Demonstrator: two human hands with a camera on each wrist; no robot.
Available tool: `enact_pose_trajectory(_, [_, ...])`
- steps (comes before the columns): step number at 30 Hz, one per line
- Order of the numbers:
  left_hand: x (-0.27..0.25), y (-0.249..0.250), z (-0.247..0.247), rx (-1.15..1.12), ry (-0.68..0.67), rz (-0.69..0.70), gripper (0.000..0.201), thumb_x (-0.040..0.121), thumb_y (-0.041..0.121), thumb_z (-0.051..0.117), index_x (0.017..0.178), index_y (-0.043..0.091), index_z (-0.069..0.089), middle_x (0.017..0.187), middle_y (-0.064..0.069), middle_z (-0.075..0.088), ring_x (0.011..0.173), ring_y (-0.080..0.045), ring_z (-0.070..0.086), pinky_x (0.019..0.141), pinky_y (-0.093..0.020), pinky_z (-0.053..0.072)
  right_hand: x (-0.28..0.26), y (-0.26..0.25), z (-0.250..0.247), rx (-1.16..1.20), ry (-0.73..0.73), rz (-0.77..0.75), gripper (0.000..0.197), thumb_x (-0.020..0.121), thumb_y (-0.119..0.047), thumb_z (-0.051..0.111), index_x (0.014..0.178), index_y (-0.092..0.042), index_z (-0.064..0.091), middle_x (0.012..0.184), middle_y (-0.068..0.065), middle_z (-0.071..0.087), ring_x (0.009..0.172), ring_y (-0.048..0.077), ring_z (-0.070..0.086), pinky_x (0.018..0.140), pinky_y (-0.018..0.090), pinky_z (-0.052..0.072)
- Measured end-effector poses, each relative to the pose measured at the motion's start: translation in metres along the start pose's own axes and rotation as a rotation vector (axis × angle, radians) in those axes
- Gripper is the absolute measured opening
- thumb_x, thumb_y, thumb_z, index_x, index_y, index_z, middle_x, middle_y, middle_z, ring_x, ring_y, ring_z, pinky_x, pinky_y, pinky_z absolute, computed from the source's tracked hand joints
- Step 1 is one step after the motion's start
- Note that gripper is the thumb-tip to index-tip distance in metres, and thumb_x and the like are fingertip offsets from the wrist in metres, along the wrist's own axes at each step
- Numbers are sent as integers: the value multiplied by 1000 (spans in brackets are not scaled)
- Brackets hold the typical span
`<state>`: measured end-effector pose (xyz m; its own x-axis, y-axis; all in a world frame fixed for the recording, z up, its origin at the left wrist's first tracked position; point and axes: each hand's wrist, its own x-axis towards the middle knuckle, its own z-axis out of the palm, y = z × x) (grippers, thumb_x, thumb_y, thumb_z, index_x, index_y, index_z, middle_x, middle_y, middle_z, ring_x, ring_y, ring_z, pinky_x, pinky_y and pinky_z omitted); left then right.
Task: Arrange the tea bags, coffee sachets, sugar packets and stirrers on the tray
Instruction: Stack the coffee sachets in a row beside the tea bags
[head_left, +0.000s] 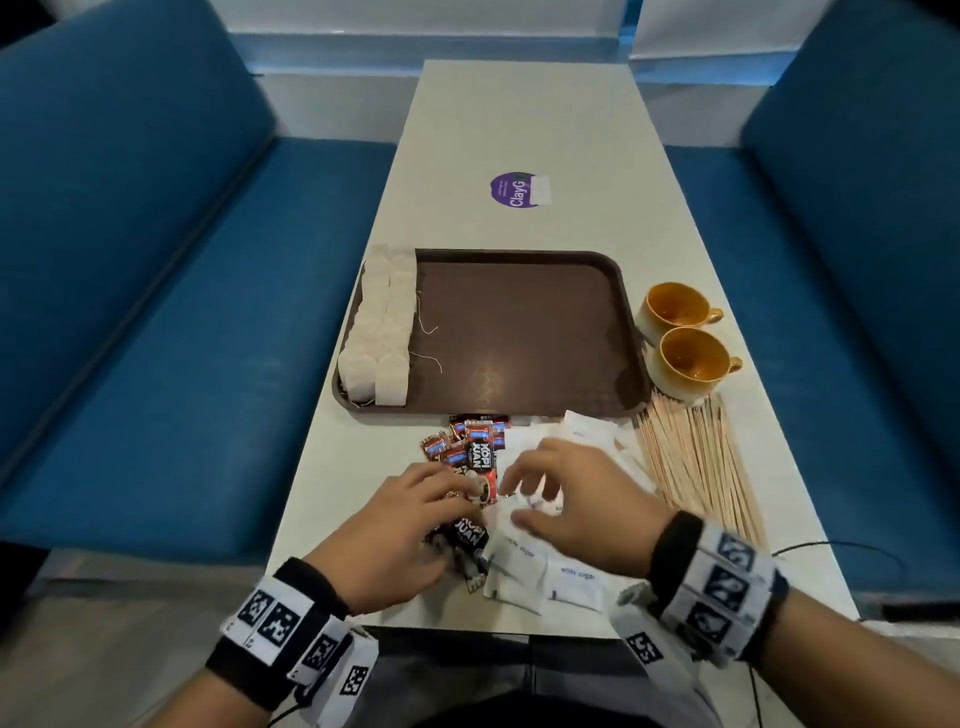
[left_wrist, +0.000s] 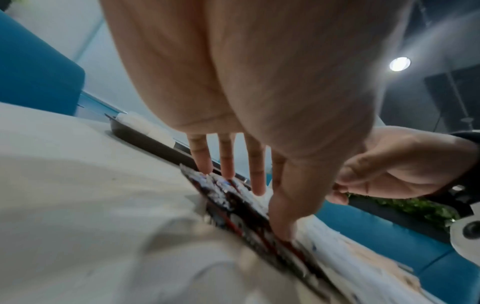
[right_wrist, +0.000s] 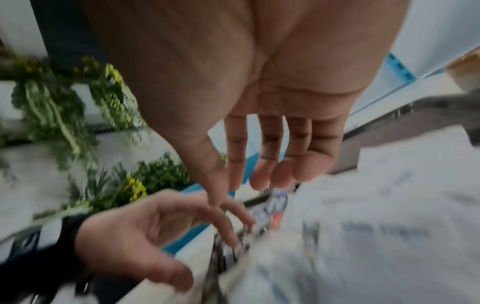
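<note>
White surface (head_left: 519, 130) carries a brown tray (head_left: 524, 332) with tea bags (head_left: 382, 327) along its left edge. Stirrers (head_left: 696, 462) fan out right of the sugar packets (head_left: 545, 571). Left hand (head_left: 400, 530) presses straight fingers on coffee sachets (head_left: 475, 452); right hand (head_left: 576, 499) hovers relaxed, holding nothing.

Long white table (head_left: 524, 130) ran down the middle, purple round sticker (head_left: 513, 189) stuck on its top. Blue padded bench seats flanked it: one on the left (head_left: 156, 270), one on the right (head_left: 841, 249), each with a tall blue backrest. Pale wall panel (head_left: 426, 21) stood at the far end. Two orange cups (head_left: 685, 338) sat by the table's right edge. Round ceiling light (left_wrist: 400, 64) glowed against a dark ceiling. Green plants with yellow flowers (right_wrist: 59, 111) hung along a white ledge.
</note>
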<state>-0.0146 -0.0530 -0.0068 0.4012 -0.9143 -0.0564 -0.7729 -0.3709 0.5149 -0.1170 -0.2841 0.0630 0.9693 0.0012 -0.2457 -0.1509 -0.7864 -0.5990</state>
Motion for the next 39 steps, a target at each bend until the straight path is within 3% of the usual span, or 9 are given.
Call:
enact_pose_trajectory(4, [-6,-5,11,18,43,-58,33,83,33,70,115,41,67,140,20,51,133,-11,39,110,-40,43,0,7,36,-76,-155,-20,26,88,-40,76,112,-35,69,101,-12,50,86,4,46,79,22,41])
enact_pose_trajectory(9, [-10,-7,12,27,95,-122,28,88,27,75,114,36,69,134,17,48,124,-9,40,107,-30,42,5,15,45,-132,-169,-21,29,88,-32,75,116,-34,68,105,-8,48,94,9,43,83,27,42])
enact_pose_trajectory(14, [-9,-3,6,49,123,-152,28,85,27,75,110,35,65,128,16,45,119,-9,41,102,-35,47,8,20,46,-151,-158,-19,28,89,-30,74,116,-32,69,104,-8,47,103,14,49,85,27,44])
enact_pose_trajectory(17, [-4,5,-3,90,106,-132,47,76,16,70,115,37,54,146,19,37,139,-12,31,111,-39,40,6,20,47,-181,-135,-23,26,92,-27,70,117,-32,69,102,-11,42,107,15,48,86,28,45])
enact_pose_trajectory(22, [18,5,-16,148,-62,-271,100,73,20,74,155,41,19,169,14,-2,157,-17,-8,124,-42,14,6,18,47,-191,-105,-38,22,96,-23,66,116,-32,68,100,-13,42,103,12,46,85,28,45])
enact_pose_trajectory(24, [22,-3,-17,140,-106,-342,111,73,30,79,160,39,10,169,9,6,157,-22,-3,126,-45,13,6,17,46,-182,-94,-39,21,98,-24,64,117,-32,67,101,-14,42,104,12,47,86,28,47])
enact_pose_trajectory(28, [15,-14,-13,86,-55,-379,102,72,43,80,156,39,21,154,11,35,145,-17,27,119,-43,28,10,13,39,-145,-53,-23,20,99,-31,61,118,-31,67,106,-11,50,105,11,50,90,29,48])
enact_pose_trajectory(35, [-3,-19,-5,7,82,-399,85,77,38,79,148,42,32,145,12,36,130,-16,40,112,-46,38,23,-11,52,-223,-78,-12,42,86,-64,68,108,-28,65,102,-10,50,103,12,49,83,33,45])
enact_pose_trajectory(39, [-9,-24,-5,-63,118,-439,87,78,34,83,149,39,33,144,8,36,132,-17,42,113,-41,39,30,-28,67,-410,-128,-5,63,82,-69,70,118,-18,59,118,2,59,113,23,52,89,38,45])
